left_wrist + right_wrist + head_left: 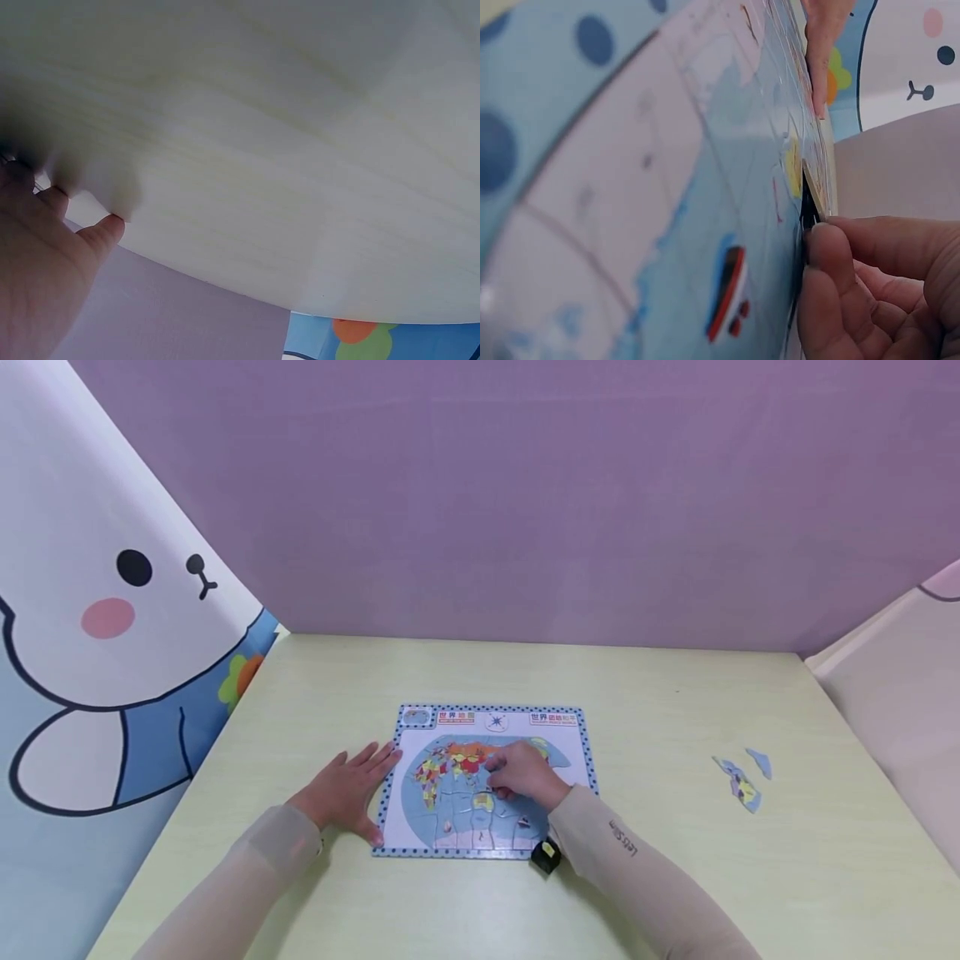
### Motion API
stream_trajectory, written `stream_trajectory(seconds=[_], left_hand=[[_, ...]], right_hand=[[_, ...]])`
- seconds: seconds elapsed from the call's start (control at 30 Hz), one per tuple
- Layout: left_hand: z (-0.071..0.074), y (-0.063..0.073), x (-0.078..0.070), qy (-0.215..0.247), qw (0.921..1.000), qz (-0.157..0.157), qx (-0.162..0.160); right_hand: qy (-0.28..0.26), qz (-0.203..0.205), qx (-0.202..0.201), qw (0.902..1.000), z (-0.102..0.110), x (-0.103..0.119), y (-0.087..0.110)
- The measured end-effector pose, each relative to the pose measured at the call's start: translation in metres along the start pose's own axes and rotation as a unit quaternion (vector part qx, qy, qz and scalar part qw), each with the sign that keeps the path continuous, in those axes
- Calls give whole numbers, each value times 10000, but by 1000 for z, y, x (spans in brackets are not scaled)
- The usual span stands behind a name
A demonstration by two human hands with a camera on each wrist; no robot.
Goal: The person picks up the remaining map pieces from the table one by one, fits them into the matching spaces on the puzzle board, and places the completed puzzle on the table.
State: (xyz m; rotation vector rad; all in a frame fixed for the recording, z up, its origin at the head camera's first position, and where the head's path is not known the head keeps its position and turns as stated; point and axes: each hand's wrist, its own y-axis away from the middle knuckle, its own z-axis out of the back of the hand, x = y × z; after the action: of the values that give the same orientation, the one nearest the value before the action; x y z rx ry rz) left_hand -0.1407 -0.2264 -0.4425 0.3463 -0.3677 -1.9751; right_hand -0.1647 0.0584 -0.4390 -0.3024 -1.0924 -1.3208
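A world map jigsaw puzzle with a blue dotted border lies flat on the table. My left hand rests at its left edge, fingers spread, the fingertips and thumb touching the border. Over the right part of the map, my right hand pinches a thin puzzle piece between thumb and fingers. In the right wrist view that piece stands tilted, one edge against the map near a yellow landmass; its printed face cannot be made out. My right hand hides part of the map beneath it.
Two loose puzzle pieces, a larger one and a smaller blue one, lie on the table to the right. A small black device sits at my right wrist. A purple backdrop rises behind the table.
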Motion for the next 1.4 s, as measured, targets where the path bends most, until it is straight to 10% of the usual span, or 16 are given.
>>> stream_trajectory(seconds=[1.4], left_hand=[[5,2,-2,51,9999,-88,-30]], right_hand=[[712,230,-102,9971,-3,5,-2]])
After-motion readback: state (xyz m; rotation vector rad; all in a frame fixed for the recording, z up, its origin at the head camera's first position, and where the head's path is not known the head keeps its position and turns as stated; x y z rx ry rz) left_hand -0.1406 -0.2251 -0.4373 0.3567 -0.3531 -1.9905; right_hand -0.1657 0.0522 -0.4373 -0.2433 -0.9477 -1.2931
